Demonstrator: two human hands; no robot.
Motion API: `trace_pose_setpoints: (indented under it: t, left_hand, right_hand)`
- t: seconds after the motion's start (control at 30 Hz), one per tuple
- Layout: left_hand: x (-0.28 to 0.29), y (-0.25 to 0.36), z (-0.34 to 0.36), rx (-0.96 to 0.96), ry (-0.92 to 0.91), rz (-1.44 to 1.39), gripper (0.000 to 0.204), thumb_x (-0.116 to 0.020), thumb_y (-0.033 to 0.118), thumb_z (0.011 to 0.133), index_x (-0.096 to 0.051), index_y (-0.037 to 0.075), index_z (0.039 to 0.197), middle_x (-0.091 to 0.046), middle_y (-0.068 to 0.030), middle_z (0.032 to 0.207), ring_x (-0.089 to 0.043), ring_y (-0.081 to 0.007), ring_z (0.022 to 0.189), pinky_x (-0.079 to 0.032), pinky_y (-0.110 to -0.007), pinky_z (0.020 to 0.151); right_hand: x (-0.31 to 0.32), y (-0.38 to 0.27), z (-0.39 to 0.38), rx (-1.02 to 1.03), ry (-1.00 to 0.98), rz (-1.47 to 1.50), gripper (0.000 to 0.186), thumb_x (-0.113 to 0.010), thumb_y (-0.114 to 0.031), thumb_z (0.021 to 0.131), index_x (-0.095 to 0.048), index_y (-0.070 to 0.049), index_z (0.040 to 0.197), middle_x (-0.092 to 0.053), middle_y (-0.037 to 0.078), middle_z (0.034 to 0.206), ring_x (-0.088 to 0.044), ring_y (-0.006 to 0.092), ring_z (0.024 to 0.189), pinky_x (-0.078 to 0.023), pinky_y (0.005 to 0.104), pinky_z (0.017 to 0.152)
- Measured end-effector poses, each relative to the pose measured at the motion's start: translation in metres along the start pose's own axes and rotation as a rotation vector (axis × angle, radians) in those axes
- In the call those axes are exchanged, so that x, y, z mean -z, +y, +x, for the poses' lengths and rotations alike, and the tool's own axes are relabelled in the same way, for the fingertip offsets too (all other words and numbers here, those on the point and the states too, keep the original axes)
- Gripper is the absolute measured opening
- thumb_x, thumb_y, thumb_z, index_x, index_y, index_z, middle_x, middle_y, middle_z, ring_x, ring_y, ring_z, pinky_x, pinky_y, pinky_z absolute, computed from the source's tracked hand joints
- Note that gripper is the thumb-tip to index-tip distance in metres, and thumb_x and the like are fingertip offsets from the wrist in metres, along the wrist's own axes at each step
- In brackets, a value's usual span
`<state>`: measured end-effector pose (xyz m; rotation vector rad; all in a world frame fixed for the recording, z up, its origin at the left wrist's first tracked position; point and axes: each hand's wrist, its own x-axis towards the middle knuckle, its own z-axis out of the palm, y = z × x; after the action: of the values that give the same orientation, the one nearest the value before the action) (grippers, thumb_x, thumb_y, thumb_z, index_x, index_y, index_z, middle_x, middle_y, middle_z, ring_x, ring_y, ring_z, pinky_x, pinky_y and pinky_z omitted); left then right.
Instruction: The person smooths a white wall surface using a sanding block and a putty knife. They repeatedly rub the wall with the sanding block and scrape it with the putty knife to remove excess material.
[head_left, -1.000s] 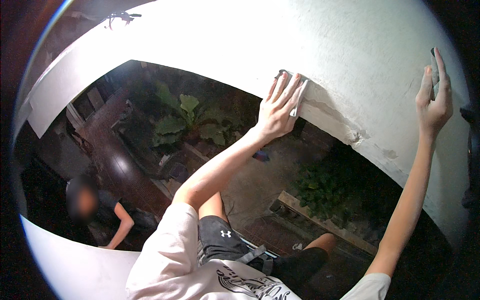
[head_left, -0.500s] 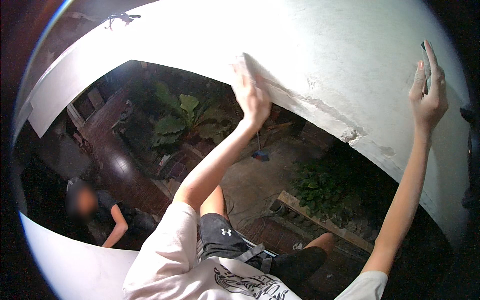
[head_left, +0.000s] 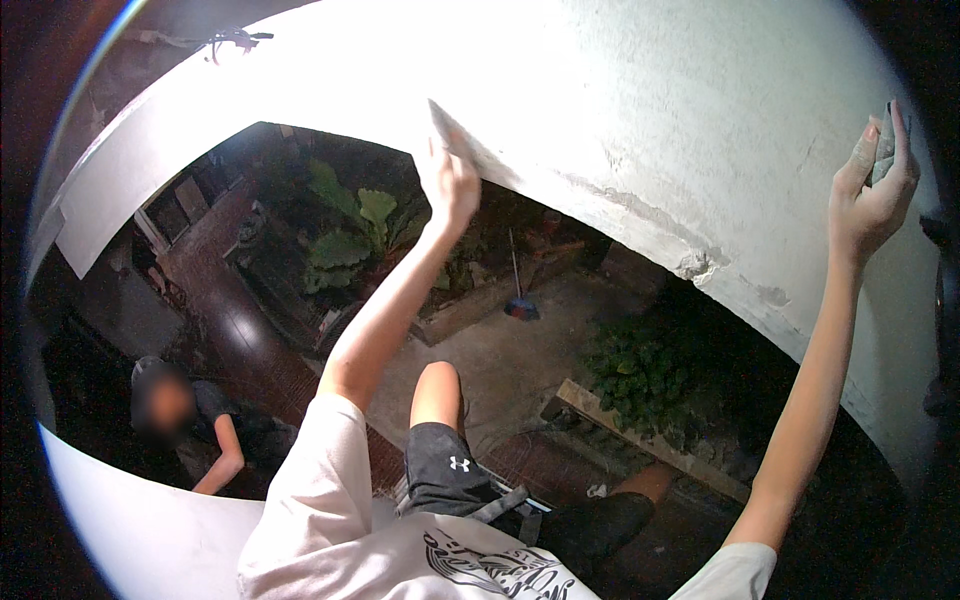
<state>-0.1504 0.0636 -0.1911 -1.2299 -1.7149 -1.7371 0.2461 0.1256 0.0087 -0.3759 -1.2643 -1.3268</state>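
The white surface (head_left: 700, 110) between the left hand (head_left: 450, 185) and the right hand (head_left: 875, 190) lies open for a pass; a chipped patch (head_left: 693, 263) roughens its near edge, and dark wires (head_left: 235, 42) obstruct its far left edge.

Outdoor yard (head_left: 560, 335), broad-leafed plant (head_left: 377, 208), green shrub (head_left: 640, 378), broom (head_left: 521, 309)

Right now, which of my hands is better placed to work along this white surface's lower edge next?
Probably your left hand: it's at the lower edge of the white surface. Your right hand sits away from that edge, holding a grey piece.
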Motion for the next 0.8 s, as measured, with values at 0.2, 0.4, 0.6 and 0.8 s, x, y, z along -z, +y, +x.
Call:
trace_pose_setpoints:
  t: [0.2,0.4,0.6,0.8]
  left_hand:
    - [-0.018,0.024,-0.044,-0.910,-0.351,0.132,0.058,-0.055,0.009,0.089,-0.036,0.006,0.143,-0.033,-0.0263,0.147,-0.028,-0.0460,0.137,-0.026,-0.054,0.113]
    - [0.008,-0.030,-0.005,-0.311,-0.108,0.173,0.056,-0.045,0.012,0.096,-0.025,0.002,0.148,-0.031,-0.0246,0.149,-0.031,-0.0408,0.138,-0.026,-0.047,0.114]
    - [0.008,-0.013,0.011,0.217,0.036,-0.095,0.052,-0.030,0.015,0.102,-0.016,-0.001,0.150,-0.022,-0.0237,0.154,-0.038,-0.0338,0.134,-0.030,-0.040,0.111]
    - [-0.021,0.018,-0.026,-0.745,-0.096,0.126,0.055,-0.046,0.009,0.091,-0.034,-0.001,0.144,-0.035,-0.0212,0.149,-0.028,-0.0422,0.139,-0.020,-0.053,0.115]
  right_hand:
    - [-0.004,0.007,-0.006,0.234,-0.043,0.028,0.039,-0.056,-0.009,0.094,-0.053,-0.014,0.132,-0.064,0.002,0.116,-0.062,0.0157,0.099,-0.052,0.0269,0.082]
    - [-0.016,0.020,-0.025,0.391,-0.175,0.098,0.060,-0.061,-0.002,0.085,-0.045,-0.022,0.139,-0.063,-0.005,0.124,-0.061,0.0194,0.106,-0.058,0.0247,0.079]
    - [-0.021,0.021,-0.034,0.357,-0.204,0.131,0.065,-0.065,0.005,0.077,-0.051,-0.024,0.134,-0.066,-0.004,0.118,-0.064,0.0196,0.100,-0.060,0.0236,0.074]
    - [-0.018,0.023,-0.032,0.404,-0.215,0.212,0.068,-0.065,0.007,0.075,-0.052,-0.026,0.133,-0.066,-0.004,0.115,-0.064,0.0182,0.100,-0.060,0.0240,0.074]
